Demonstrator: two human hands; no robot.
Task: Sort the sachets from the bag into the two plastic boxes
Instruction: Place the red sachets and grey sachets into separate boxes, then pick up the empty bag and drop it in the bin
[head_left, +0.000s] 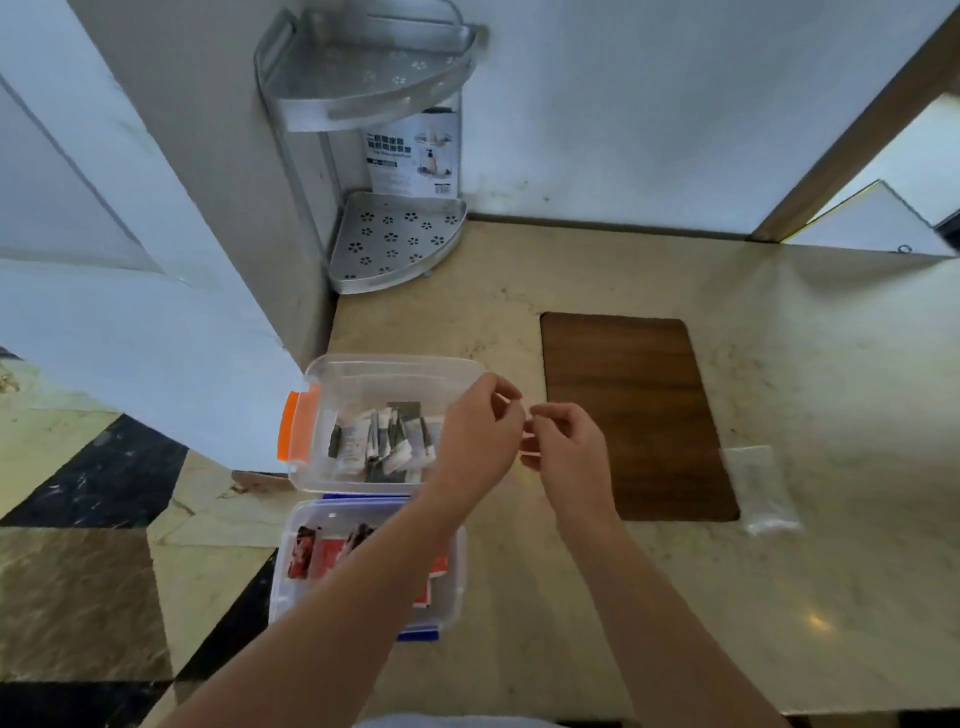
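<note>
Meeting fingertip-to-fingertip, hands (522, 431) above counter (675, 597)

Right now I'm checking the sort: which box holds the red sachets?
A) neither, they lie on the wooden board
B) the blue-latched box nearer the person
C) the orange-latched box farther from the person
B: the red sachets lie in the blue-latched box, while the orange-latched box holds grey and white sachets.

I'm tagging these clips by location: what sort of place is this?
Probably a home, perhaps a kitchen or bathroom counter: a marble-look countertop against a plain wall, a metal corner shelf rack and a wooden board on it.
</note>
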